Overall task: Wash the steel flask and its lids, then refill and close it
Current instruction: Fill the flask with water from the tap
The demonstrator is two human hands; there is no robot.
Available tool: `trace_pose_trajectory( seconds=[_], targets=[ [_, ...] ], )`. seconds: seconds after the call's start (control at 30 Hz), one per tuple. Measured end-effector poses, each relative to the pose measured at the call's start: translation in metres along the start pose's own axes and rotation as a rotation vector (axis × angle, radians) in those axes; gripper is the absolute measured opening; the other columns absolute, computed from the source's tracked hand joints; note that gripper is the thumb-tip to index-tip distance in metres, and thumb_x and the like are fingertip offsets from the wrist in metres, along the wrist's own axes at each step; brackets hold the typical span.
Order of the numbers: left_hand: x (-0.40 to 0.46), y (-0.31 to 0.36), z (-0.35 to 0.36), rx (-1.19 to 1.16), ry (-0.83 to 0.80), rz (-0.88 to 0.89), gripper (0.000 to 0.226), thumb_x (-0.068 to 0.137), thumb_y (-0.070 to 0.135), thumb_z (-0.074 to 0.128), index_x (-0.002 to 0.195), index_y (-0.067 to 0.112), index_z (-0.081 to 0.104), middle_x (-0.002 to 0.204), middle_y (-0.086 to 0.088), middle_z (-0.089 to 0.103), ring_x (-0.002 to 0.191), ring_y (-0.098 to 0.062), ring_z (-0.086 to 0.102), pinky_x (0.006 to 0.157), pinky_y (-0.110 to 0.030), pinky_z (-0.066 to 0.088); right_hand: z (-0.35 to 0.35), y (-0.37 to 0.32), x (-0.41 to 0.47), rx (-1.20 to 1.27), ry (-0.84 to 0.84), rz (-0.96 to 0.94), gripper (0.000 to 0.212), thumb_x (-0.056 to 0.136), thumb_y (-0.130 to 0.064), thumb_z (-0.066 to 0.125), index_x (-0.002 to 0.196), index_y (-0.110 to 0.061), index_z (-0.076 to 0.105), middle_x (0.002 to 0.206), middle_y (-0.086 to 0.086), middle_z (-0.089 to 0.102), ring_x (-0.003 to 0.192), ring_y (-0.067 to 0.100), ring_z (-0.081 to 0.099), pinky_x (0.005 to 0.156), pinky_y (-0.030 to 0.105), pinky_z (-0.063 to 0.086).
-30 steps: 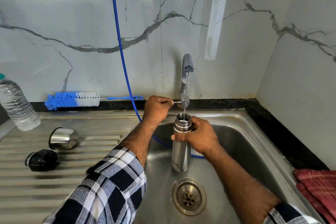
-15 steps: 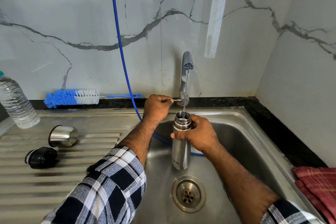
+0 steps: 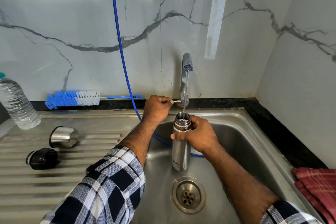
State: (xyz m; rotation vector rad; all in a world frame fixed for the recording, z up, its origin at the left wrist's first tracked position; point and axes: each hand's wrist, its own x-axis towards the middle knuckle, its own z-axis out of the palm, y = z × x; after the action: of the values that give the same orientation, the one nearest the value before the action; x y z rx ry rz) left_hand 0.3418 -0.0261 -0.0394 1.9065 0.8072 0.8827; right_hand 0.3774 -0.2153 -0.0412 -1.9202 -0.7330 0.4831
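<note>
Change: nothing has moved since the earlier frame.
Flask (image 3: pixel 180 148): upright, mouth up under the tap (image 3: pixel 185 76).
Your right hand (image 3: pixel 199 135): wraps its neck.
Your left hand (image 3: pixel 157 108): pinches the tap lever (image 3: pixel 176 101).

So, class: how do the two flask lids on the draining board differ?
The steel lid is shiny bare metal and cup-shaped, its open mouth facing left. The black lid is dark and rounded, with a pale ring at its left end, and lies nearer the camera. Both lie on their sides on the ribbed draining board, apart from each other and untouched.
</note>
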Motion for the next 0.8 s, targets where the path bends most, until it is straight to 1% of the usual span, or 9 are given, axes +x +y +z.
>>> trace_pose_trajectory(
  seconds=[0.13,0.3,0.5,0.8],
  targets=[
    [-0.0005,-0.0002,-0.0004,0.005,-0.001,-0.006,0.011,0.094,0.021,0.080,0.105,0.018,0.082,0.102,0.006,0.079,0.094,-0.012,0.074,0.087,-0.043,0.065,-0.0008,-0.0010,-0.0011,0.001,-0.002,-0.007,0.060,0.064,-0.025,0.101,0.113,-0.034,0.067,0.107,-0.013,0.076,0.102,0.007,0.070,0.096,0.035,0.056],
    [-0.0010,0.0006,-0.0003,0.006,0.003,-0.008,0.013,0.093,0.022,0.080,0.105,0.018,0.082,0.102,0.005,0.080,0.093,-0.013,0.074,0.084,-0.045,0.066,-0.0019,-0.0020,-0.0015,0.010,-0.006,-0.006,0.058,0.064,-0.024,0.101,0.108,-0.036,0.066,0.105,-0.014,0.075,0.100,0.005,0.070,0.092,0.032,0.054],
    [-0.0020,0.0018,-0.0007,0.008,-0.003,-0.014,0.014,0.094,0.023,0.080,0.107,0.018,0.082,0.105,0.005,0.079,0.096,-0.014,0.074,0.085,-0.046,0.066,-0.0010,-0.0022,-0.0013,-0.002,-0.001,0.008,0.065,0.063,-0.025,0.101,0.120,-0.028,0.070,0.111,-0.010,0.076,0.105,0.010,0.071,0.100,0.040,0.057],
    [-0.0027,0.0021,0.0003,0.004,0.001,-0.018,0.015,0.094,0.023,0.080,0.108,0.017,0.081,0.107,0.005,0.079,0.097,-0.015,0.074,0.087,-0.047,0.065,-0.0016,-0.0027,-0.0017,0.001,0.009,0.006,0.064,0.063,-0.025,0.101,0.118,-0.028,0.069,0.111,-0.010,0.076,0.105,0.010,0.071,0.102,0.042,0.057]
  ],
)
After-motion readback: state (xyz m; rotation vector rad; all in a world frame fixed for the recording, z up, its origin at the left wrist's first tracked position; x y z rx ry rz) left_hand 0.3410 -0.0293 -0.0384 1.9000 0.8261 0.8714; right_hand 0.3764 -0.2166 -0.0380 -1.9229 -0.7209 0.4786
